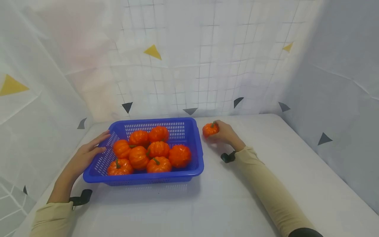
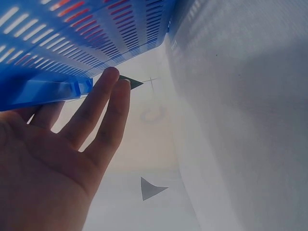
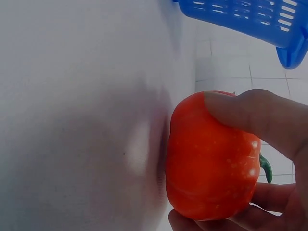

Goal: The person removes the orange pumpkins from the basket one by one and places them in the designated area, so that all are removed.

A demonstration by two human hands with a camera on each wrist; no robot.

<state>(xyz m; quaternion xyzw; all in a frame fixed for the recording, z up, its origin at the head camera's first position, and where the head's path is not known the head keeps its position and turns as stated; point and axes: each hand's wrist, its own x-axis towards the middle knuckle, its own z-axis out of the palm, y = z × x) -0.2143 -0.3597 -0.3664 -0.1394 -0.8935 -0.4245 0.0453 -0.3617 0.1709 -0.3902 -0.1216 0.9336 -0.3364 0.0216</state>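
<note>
A small orange pumpkin [image 1: 209, 130] with a green stem is held in my right hand [image 1: 223, 133], just right of the basket. In the right wrist view, the thumb lies along one side of the pumpkin [image 3: 211, 159] and the fingers curl round the other, close over the table. A blue slotted plastic basket [image 1: 196, 148] holds several more orange pumpkins [image 1: 159, 164]. At its left rim rests my left hand [image 1: 84, 156], fingers extended. The left wrist view shows two straight fingers of the left hand [image 2: 53, 159] beside the basket wall [image 2: 120, 29]; the others are partly hidden behind the rim.
The basket stands on a white-covered table [image 1: 165, 210]. White sheeting with a grid and dark and yellow triangles forms a back wall [image 1: 183, 75], and a pale side wall [image 1: 340, 82] rises at the right. Dark wrist mounts [image 1: 81, 198] are strapped near both hands.
</note>
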